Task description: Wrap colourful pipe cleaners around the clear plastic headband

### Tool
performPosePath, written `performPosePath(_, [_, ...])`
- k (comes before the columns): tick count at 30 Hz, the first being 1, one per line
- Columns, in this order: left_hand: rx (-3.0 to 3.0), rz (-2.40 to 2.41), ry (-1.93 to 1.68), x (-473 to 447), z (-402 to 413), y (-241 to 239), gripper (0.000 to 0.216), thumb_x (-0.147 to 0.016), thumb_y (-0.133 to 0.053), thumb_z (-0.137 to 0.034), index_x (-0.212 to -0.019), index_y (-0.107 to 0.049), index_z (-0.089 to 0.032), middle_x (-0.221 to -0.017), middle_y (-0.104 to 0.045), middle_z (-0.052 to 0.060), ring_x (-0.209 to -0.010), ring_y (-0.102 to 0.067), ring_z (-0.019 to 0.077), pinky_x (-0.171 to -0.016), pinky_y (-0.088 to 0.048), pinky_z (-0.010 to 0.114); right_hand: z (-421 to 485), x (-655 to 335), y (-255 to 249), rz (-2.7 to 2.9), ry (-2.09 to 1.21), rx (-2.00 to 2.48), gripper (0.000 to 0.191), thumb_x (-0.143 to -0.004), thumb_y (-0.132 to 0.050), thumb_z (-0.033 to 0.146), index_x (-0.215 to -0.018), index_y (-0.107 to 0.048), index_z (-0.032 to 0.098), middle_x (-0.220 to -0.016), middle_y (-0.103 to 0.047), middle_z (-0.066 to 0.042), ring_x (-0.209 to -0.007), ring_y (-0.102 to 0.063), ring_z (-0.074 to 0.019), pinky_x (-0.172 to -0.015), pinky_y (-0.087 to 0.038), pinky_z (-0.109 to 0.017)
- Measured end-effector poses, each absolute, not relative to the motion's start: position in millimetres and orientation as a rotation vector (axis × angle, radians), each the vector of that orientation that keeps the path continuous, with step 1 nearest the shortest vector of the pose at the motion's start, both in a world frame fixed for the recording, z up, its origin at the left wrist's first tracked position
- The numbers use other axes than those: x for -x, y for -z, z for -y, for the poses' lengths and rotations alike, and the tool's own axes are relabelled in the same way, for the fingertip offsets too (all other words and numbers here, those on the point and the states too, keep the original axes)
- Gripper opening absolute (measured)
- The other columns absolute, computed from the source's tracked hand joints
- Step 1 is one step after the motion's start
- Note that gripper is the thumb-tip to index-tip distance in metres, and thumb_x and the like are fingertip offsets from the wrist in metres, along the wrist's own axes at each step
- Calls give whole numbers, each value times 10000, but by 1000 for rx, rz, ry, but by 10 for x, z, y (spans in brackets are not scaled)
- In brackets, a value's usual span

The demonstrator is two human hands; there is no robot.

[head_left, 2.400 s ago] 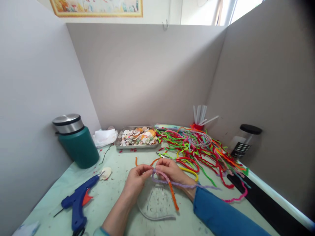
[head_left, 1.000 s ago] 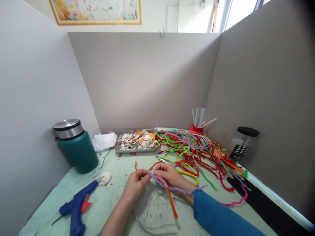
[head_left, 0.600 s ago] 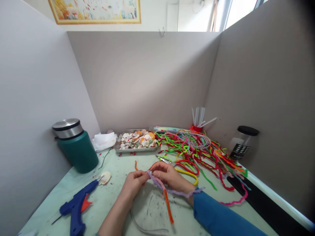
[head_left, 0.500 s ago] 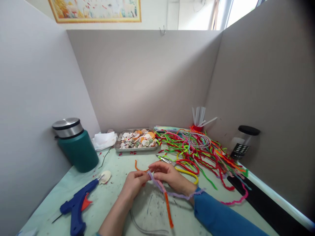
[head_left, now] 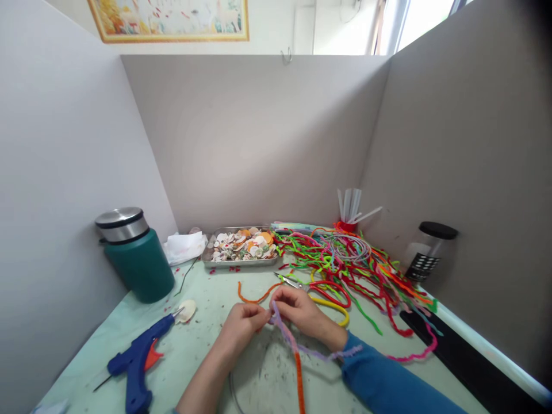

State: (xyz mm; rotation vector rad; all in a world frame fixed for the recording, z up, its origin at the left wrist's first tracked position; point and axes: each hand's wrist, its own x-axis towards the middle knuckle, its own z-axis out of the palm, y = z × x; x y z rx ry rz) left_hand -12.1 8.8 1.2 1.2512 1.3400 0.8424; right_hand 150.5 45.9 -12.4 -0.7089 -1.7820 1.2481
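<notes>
My left hand (head_left: 246,323) pinches the near end of a fuzzy purple pipe cleaner (head_left: 282,329) between thumb and fingers. Opposite it, my right hand (head_left: 297,310) has thumb and forefinger closed on the same purple stem, the fingertips of both hands almost meeting. One purple length trails right across the blue sleeve. Joined to the bundle is a pinkish stretch, and below it an orange pipe cleaner (head_left: 299,379) hangs toward the table's front. Just behind the hands lies a loose curved orange pipe cleaner (head_left: 254,300). Scissors (head_left: 330,293) with red and yellow handles rest beyond my right hand.
At left are a blue glue gun (head_left: 140,359), its tip by a white shell (head_left: 187,311), and a green bottle (head_left: 140,264). A metal tray (head_left: 239,264) of shells and buttons stands at the back. Right of it spreads a colourful pipe cleaner pile (head_left: 345,253), near a jar (head_left: 426,253).
Both hands have shifted slightly right with the purple pipe cleaner. My right fingers have drawn in to a tighter pinch. More of the loose orange piece shows behind them.
</notes>
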Motion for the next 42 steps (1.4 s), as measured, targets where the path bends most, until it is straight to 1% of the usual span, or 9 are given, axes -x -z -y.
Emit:
performPosePath(7, [-1409,-1251,-918,99,-69,-18,413,-690,-557,-525,-561,-511,-136,-465,-333,-67,-430,-241,54,-428,-145,215,-440,-1435,177,1515,-1539,785,145,-789,-517,268,-692,-534,162,-566,-489,40,-461,-398,-71,-444,-311,-187])
performPosePath(12, [-1433,-1094,-1086,94,-79,-3,283,-726,-580,-411,-800,-545,-141,-513,-372,-75,-473,-288,68,-453,-205,194,-475,-1421,187,1364,-1706,794,112,-743,-517,249,-662,-512,171,-491,-489,52,-356,-386,-67,-353,-279,-181])
performPosePath(19, [-1499,-1060,-1127,82,-32,-57,213,-710,-624,-297,-843,-615,-130,-675,-598,19,-621,-509,123,-586,-361,215,-448,-1374,151,1335,-1862,844,220,-728,-572,378,-685,-500,175,-448,-492,56,-327,-430,-82,-312,-315,-178])
performPosePath(22, [-1420,-1080,-1159,66,-48,-46,208,-692,-641,-311,-777,-622,-122,-702,-636,39,-646,-541,137,-612,-385,226,-451,-1382,163,1410,-1695,788,232,-730,-604,392,-806,-545,181,-516,-518,53,-387,-461,-79,-363,-352,-177])
performPosePath(25, [-1366,-1137,-1202,66,-86,-5,223,-663,-664,-336,-706,-621,-121,-647,-621,18,-591,-508,114,-560,-361,208,-471,-1439,148,1538,-1342,700,238,-748,-621,344,-932,-599,195,-741,-594,-3,-577,-539,-101,-525,-439,-216])
performPosePath(28, [-1341,-1196,-1217,81,-116,30,245,-640,-679,-356,-677,-630,-119,-576,-581,-9,-526,-448,88,-508,-318,195,-493,-1523,100,1732,-932,658,168,-784,-598,305,-907,-660,211,-889,-592,-47,-792,-560,-155,-714,-456,-284])
performPosePath(31, [-1327,-1222,-1206,104,-121,44,250,-634,-682,-360,-676,-643,-117,-558,-567,-16,-510,-425,79,-490,-297,190,-520,-1591,68,1927,-655,574,167,-817,-560,264,-937,-670,224,-917,-577,-60,-866,-548,-173,-770,-445,-305])
performPosePath(35, [-1283,-1220,-1198,118,-98,25,243,-629,-689,-355,-684,-658,-120,-573,-582,-10,-508,-422,73,-484,-291,185,-556,-1624,86,2084,-561,471,223,-835,-523,237,-1029,-634,225,-948,-570,-74,-845,-549,-166,-733,-452,-292])
performPosePath(42, [-1230,-1278,-1124,77,-66,-44,269,-612,-698,-359,-741,-696,-123,-456,-518,-37,-401,-315,47,-413,-218,190,-553,-1592,125,1958,-645,617,142,-830,-499,203,-855,-638,189,-811,-607,-55,-785,-546,-167,-723,-431,-298])
